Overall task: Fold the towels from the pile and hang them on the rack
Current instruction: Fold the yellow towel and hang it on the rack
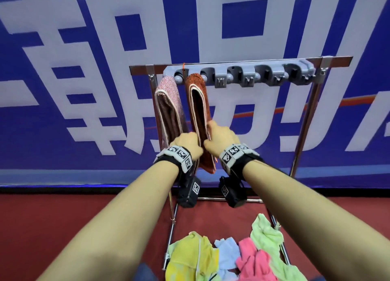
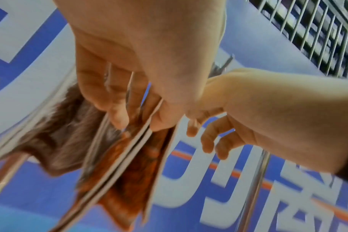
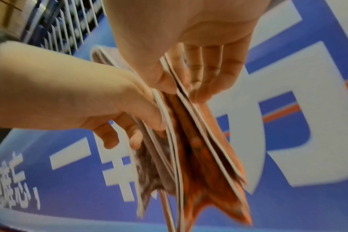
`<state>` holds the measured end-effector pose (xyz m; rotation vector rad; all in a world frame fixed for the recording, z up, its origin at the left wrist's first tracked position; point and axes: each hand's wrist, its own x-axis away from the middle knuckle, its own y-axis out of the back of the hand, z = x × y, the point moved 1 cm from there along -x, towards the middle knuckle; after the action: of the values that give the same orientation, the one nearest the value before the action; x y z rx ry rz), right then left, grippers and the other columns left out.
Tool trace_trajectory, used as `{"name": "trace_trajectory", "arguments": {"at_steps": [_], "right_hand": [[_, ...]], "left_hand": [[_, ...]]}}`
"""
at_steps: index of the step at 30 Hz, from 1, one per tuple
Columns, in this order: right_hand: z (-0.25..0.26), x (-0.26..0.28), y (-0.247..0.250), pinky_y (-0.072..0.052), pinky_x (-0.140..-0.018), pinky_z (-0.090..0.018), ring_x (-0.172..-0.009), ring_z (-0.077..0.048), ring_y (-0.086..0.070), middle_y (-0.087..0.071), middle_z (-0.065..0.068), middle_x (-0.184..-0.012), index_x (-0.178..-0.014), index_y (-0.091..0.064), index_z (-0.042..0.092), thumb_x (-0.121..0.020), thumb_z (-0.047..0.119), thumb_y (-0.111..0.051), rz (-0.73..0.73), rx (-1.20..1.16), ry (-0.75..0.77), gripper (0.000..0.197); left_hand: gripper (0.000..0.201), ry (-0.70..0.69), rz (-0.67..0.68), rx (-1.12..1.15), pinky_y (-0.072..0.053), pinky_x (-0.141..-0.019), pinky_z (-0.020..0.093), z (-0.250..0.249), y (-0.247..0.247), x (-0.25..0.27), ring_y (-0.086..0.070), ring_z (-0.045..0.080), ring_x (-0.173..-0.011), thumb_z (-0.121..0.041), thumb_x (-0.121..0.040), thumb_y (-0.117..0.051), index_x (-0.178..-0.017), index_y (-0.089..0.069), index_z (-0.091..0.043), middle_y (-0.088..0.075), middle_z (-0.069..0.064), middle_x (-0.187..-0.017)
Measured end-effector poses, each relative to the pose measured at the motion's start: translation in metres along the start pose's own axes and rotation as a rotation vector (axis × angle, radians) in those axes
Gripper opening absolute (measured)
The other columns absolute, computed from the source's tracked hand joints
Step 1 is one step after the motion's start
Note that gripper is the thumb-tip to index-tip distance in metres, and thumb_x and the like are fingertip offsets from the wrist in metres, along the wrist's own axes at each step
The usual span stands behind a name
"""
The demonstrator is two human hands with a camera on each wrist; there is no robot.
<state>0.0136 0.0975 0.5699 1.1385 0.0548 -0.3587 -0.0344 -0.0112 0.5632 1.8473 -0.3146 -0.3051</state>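
On the rack (image 1: pixel 312 103), orange towel (image 1: pixel 197 103) hangs lengthwise downward.
Left hand (image 1: pixel 186 142) and right hand (image 1: pixel 221 136) pinch its lower layers.

Two folded towels on the rack, a pile below

The orange towel (image 1: pixel 198 112) and the pink towel (image 1: pixel 168 107) hang side by side from the rack (image 1: pixel 238 75); loose coloured towels (image 1: pixel 230 257) lie crumpled under it.
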Motion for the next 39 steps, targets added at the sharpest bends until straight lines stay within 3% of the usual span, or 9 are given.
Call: {"name": "trace_trajectory", "arguments": {"at_steps": [3, 8, 13, 18, 21, 25, 29, 33, 39], "right_hand": [[-0.034, 0.028, -0.046, -0.046, -0.072, -0.036, -0.095, -0.039, -0.062, -0.064, -0.017, -0.105, -0.115, -0.054, 0.016, -0.080, 0.021, -0.056, 0.163, 0.069, -0.103, 0.035], [-0.090, 0.071, -0.113, -0.049, -0.078, -0.035, -0.101, -0.037, -0.063, -0.066, -0.017, -0.111, -0.109, -0.067, 0.014, -0.082, 0.022, -0.056, 0.304, 0.147, -0.198, 0.031], [-0.145, 0.109, -0.183, -0.052, -0.084, -0.036, -0.103, -0.035, -0.065, -0.068, -0.015, -0.110, -0.107, -0.068, 0.016, -0.083, 0.025, -0.055, 0.413, 0.148, -0.272, 0.029], [-0.209, 0.135, -0.254, -0.051, -0.076, -0.033, -0.098, -0.032, -0.066, -0.068, -0.013, -0.105, -0.104, -0.068, 0.017, -0.084, 0.033, -0.053, 0.531, 0.185, -0.337, 0.030], [-0.248, 0.147, -0.297, -0.052, -0.073, -0.030, -0.090, -0.032, -0.066, -0.068, -0.013, -0.101, -0.101, -0.064, 0.016, -0.082, 0.028, -0.046, 0.571, 0.213, -0.359, 0.029], [-0.292, 0.155, -0.346, -0.045, -0.079, -0.031, -0.101, -0.032, -0.064, -0.067, -0.013, -0.107, -0.109, -0.064, 0.015, -0.089, 0.026, -0.055, 0.659, 0.204, -0.402, 0.025], [-0.311, 0.154, -0.395, -0.048, -0.084, -0.031, -0.100, -0.032, -0.064, -0.069, -0.012, -0.105, -0.105, -0.064, 0.016, -0.088, 0.037, -0.062, 0.709, 0.095, -0.443, 0.028], [-0.309, 0.153, -0.436, -0.046, -0.081, -0.029, -0.106, -0.031, -0.062, -0.066, -0.012, -0.116, -0.115, -0.064, 0.016, -0.089, 0.031, -0.061, 0.754, 0.059, -0.395, 0.030], [-0.293, 0.147, -0.483, -0.045, -0.095, -0.033, -0.121, -0.029, -0.054, -0.059, -0.010, -0.129, -0.126, -0.059, 0.013, -0.089, 0.020, -0.055, 0.796, -0.002, -0.347, 0.038]], "left_hand": [[0.025, -0.024, 0.171, -0.054, -0.056, -0.087, 0.040, 0.008, -0.051, 0.020, -0.067, 0.036, -0.102, -0.029, -0.080, -0.065, -0.103, -0.071, -0.021, -0.071, 0.011, -0.108], [0.025, -0.045, 0.267, -0.129, -0.055, -0.089, 0.041, 0.019, -0.130, 0.048, -0.066, 0.036, -0.105, -0.022, -0.083, -0.060, -0.103, -0.074, -0.025, -0.071, 0.010, -0.112], [0.027, -0.059, 0.351, -0.205, -0.052, -0.083, 0.037, 0.030, -0.214, 0.065, -0.066, 0.036, -0.105, -0.021, -0.085, -0.056, -0.106, -0.073, -0.021, -0.070, 0.009, -0.111], [0.028, -0.052, 0.459, -0.286, -0.051, -0.087, 0.038, 0.050, -0.307, 0.062, -0.066, 0.036, -0.105, -0.023, -0.089, -0.053, -0.112, -0.069, -0.018, -0.068, 0.012, -0.114], [0.027, -0.040, 0.539, -0.344, -0.050, -0.084, 0.037, 0.065, -0.363, 0.056, -0.065, 0.035, -0.107, -0.021, -0.091, -0.051, -0.112, -0.067, -0.017, -0.066, 0.011, -0.117], [0.032, -0.022, 0.640, -0.377, -0.051, -0.088, 0.038, 0.080, -0.432, 0.045, -0.063, 0.031, -0.114, -0.019, -0.093, -0.050, -0.123, -0.062, -0.017, -0.061, 0.007, -0.124], [0.036, 0.052, 0.686, -0.331, -0.047, -0.082, 0.034, 0.100, -0.471, 0.037, -0.064, 0.032, -0.109, -0.022, -0.091, -0.053, -0.126, -0.060, -0.018, -0.065, 0.008, -0.120], [0.032, 0.105, 0.752, -0.319, -0.049, -0.079, 0.033, 0.125, -0.500, 0.038, -0.064, 0.032, -0.106, -0.021, -0.090, -0.053, -0.120, -0.062, -0.018, -0.065, 0.008, -0.119], [0.036, 0.191, 0.807, -0.298, -0.051, -0.080, 0.035, 0.161, -0.536, 0.043, -0.062, 0.030, -0.105, -0.018, -0.091, -0.053, -0.127, -0.053, -0.018, -0.063, 0.007, -0.120]]}}
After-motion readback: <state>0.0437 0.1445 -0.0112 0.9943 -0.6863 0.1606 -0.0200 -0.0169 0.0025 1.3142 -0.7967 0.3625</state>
